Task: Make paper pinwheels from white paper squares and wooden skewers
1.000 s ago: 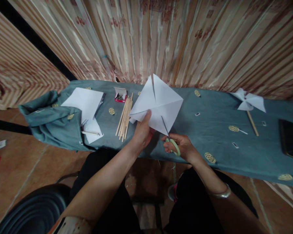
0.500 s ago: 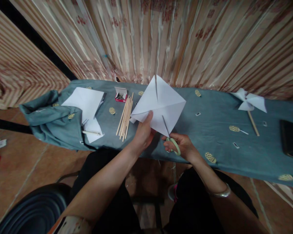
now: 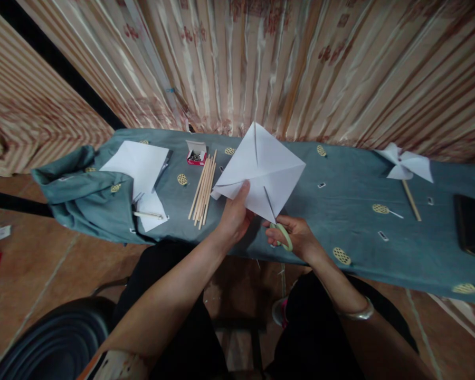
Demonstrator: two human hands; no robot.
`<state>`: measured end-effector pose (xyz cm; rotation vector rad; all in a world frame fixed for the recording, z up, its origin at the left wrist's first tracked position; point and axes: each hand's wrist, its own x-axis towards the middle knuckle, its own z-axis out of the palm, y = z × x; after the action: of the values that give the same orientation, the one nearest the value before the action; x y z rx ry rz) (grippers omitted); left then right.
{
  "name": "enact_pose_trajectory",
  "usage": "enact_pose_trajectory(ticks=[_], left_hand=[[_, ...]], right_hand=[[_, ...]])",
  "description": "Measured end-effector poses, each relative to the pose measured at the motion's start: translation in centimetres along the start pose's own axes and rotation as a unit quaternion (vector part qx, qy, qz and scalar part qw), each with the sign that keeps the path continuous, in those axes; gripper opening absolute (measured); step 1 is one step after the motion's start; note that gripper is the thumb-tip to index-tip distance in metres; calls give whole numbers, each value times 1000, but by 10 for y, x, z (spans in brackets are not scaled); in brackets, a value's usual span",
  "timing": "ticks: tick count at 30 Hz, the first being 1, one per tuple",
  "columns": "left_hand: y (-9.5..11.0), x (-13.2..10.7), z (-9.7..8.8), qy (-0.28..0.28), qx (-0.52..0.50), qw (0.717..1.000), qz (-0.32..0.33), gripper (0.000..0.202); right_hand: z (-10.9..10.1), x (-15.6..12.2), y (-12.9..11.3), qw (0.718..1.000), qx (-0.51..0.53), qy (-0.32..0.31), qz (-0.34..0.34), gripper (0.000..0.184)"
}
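A white square of paper (image 3: 267,153), turned corner-up, is held above the cloth-covered table. It has crease lines, a slit running down from its top corner and another at its left corner. My left hand (image 3: 235,214) pinches it near the lower left edge, thumb on top. In my right hand (image 3: 295,236) is a pair of scissors (image 3: 284,236) with pale green handles, fingers closed round them. One dark blade lies over the paper at its bottom corner, pointing toward the centre; the other blade is hidden beneath the sheet.
Left of the paper lie several wooden sticks (image 3: 203,192), a small red-and-white box of pins (image 3: 197,153) and white paper sheets (image 3: 138,161). A paper pinwheel (image 3: 404,162) on a stick and a dark tablet-like object (image 3: 473,224) rest on the right. A pleated curtain (image 3: 269,68) hangs behind the table.
The paper has shifted very slightly to the right, with my left hand moving along. The scissors stay at the bottom corner, almost unmoved.
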<state>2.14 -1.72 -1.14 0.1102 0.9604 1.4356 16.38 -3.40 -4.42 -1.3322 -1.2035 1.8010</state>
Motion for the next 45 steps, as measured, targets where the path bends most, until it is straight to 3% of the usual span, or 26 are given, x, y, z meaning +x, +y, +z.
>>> enact_pose_trajectory(ticks=[4, 19, 24, 29, 38, 45], left_hand=[[0, 1, -1, -6, 10, 1000, -2, 17], [0, 3, -1, -14, -3, 1000, -7, 26], [-2, 4, -3, -13, 4, 1000, -6, 15], [-1, 8, -7, -24, -6, 1000, -8, 23], [-4, 6, -5, -30, 5, 999, -13, 27], [-8, 3, -7, -60, 23, 998, -12, 28]], right_hand=[[1, 0, -1, 1000, 1, 5, -3, 47], [1, 0, 0, 1000, -5, 3, -7, 47], [0, 0, 0, 1000, -2, -2, -1, 48], [0, -1, 0, 1000, -22, -20, -9, 46], [-1, -1, 1, 1000, -27, 3, -10, 50], [-7, 1, 9, 999, -31, -5, -21, 42]])
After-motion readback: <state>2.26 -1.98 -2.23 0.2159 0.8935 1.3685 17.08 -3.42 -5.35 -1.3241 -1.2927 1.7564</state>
